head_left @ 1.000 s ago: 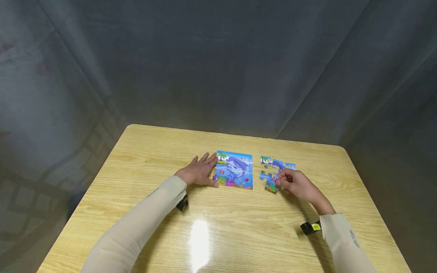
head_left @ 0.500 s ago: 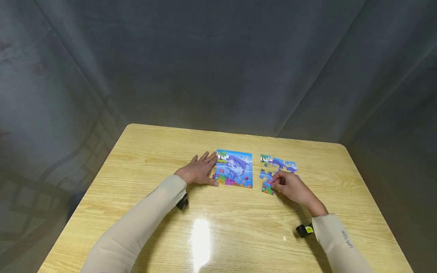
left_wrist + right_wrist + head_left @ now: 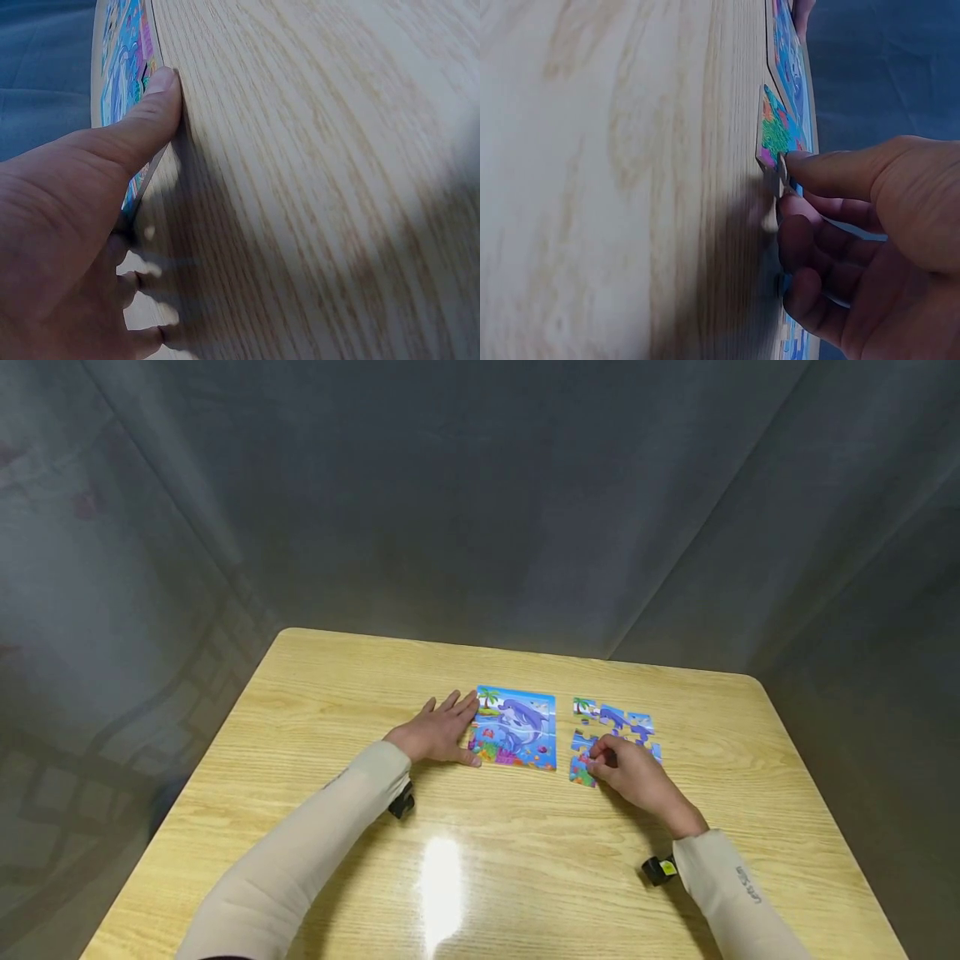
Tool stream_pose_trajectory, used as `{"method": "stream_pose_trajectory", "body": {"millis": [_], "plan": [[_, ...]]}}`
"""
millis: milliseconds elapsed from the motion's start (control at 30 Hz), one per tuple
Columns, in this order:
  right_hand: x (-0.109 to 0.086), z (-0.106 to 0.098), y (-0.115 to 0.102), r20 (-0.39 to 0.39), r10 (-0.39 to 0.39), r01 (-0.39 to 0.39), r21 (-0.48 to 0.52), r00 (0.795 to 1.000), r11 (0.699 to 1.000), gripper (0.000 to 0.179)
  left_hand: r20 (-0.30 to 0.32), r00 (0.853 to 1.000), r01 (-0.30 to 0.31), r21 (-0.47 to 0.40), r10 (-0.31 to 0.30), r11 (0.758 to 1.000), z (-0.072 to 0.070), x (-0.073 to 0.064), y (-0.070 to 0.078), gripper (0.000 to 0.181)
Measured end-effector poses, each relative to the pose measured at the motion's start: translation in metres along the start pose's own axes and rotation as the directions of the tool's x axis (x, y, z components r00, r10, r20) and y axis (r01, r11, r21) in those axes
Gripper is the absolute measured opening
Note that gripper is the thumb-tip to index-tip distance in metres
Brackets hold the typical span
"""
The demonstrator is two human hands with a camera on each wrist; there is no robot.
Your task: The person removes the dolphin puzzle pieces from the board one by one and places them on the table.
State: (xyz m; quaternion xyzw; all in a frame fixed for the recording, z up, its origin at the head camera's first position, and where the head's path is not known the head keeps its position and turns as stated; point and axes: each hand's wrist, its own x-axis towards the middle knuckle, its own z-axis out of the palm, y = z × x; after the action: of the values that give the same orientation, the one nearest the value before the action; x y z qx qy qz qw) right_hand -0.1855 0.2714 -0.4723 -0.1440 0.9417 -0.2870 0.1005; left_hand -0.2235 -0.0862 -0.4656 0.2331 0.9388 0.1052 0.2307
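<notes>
A square dolphin puzzle picture (image 3: 517, 731) with a palm tree and coral lies on the table. My left hand (image 3: 438, 731) rests along its left edge, fingers spread and straight, the thumb at its lower left corner, as the left wrist view also shows. Right of the picture, several loose jigsaw pieces (image 3: 615, 717) with matching art lie in rough rows. My right hand (image 3: 633, 772) pinches a corner jigsaw piece (image 3: 776, 131) with green and orange coral between thumb and forefinger, at the lower left of those pieces. Its other fingers curl beneath and hide part of the pieces.
The light wood table (image 3: 525, 860) has rounded far corners, and a bright glare patch shows near its front. A dark grey curtain (image 3: 480, 510) hangs behind and at both sides. Each wrist carries a small black camera (image 3: 658, 870).
My right hand has moved left with the coral corner piece, to below the left column of loose pieces, and the piece has turned straighter. My left hand stays in place.
</notes>
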Motion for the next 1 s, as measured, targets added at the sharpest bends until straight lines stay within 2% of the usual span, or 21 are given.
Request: {"method": "stream_pose_trajectory", "body": {"millis": [667,1000], "plan": [[0.0,0.005,0.004,-0.023,-0.001,0.001,-0.016,1.0,1.0,0.01,-0.002,1.0,0.0,-0.01,0.0,1.0,0.0,0.0,0.0,0.111],[0.006,0.004,-0.007,-0.039,-0.017,0.017,0.018,0.999,1.0,0.007,0.009,1.0,0.006,-0.01,-0.006,1.0,0.0,-0.001,0.001,0.111]]}}
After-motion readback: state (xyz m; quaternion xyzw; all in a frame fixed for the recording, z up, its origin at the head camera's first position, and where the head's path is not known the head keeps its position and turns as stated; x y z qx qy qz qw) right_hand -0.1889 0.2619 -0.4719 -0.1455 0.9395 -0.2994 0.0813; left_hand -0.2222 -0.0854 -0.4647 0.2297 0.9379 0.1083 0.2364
